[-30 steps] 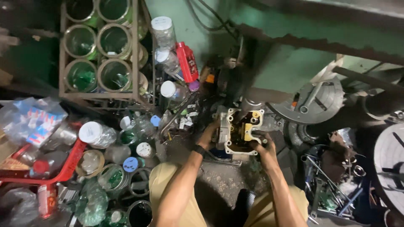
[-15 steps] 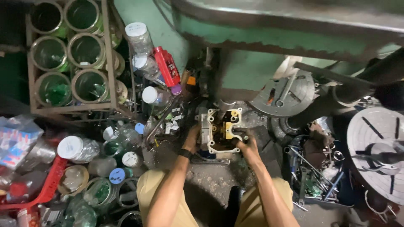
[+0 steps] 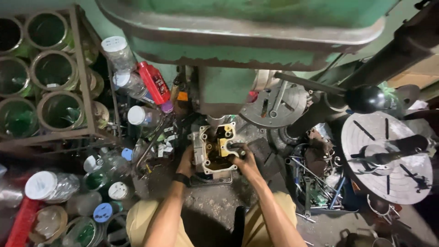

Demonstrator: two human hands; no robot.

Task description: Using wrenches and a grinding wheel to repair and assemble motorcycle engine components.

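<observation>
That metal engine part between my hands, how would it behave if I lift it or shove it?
The metal engine part is a thick casting, so probably stiff and heavy for its size. Its dark, oily-looking cavities suggest a slippery surface. Both the left hand and right hand are on it.

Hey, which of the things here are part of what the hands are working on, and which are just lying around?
In hand:
metal engine casting
left hand
right hand

Lying about:
red bottle
plastic jars
rack of green jars
round slotted plate
loose wrenches
</observation>
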